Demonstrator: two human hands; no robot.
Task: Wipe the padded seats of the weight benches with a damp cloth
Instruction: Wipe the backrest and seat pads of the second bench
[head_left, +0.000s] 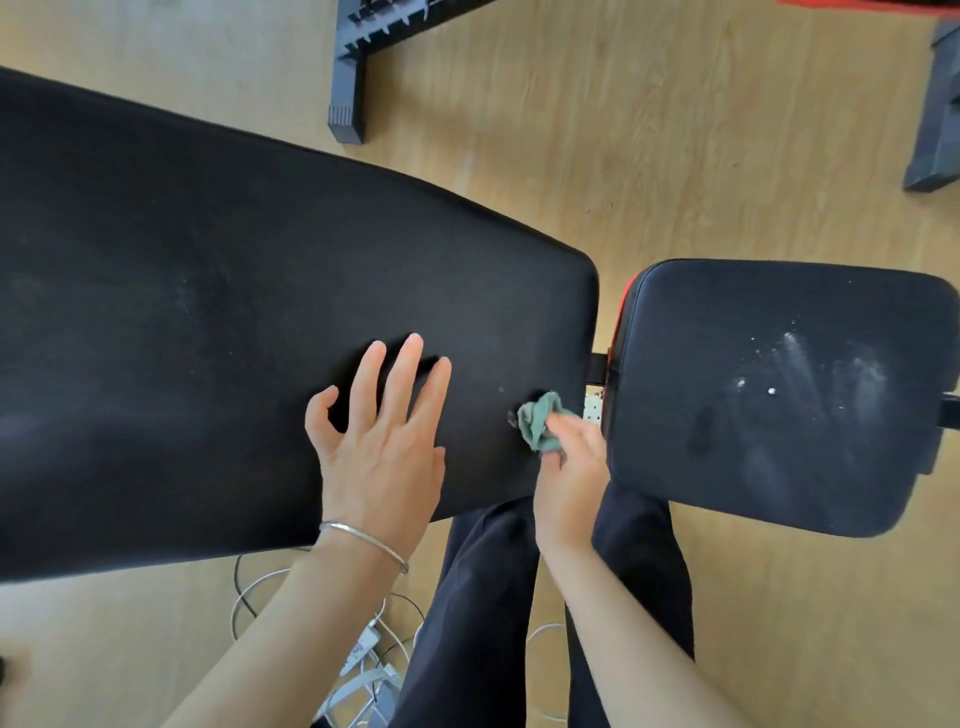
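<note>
Cables (363, 654) tangled on wood floor (130, 649) nearest, beside dark trouser legs (467, 623). Next up, left hand (382, 447), fingers straight and spread, pressed flat on long back pad (182, 312), holding nothing. Right hand (571, 478) bunched round green cloth (540, 423), cloth touching the pad's right end by the gap. Long axis of that pad left to right, slanting away toward the left. Small seat pad (779, 441) just beside, right of the cloth hand, across a narrow gap; white dust smears (815, 374) mid-pad, likely unwiped. Right hand clearly nearer; probable next move a short shift rightward. Farthest, black frame foot (345, 88).
</note>
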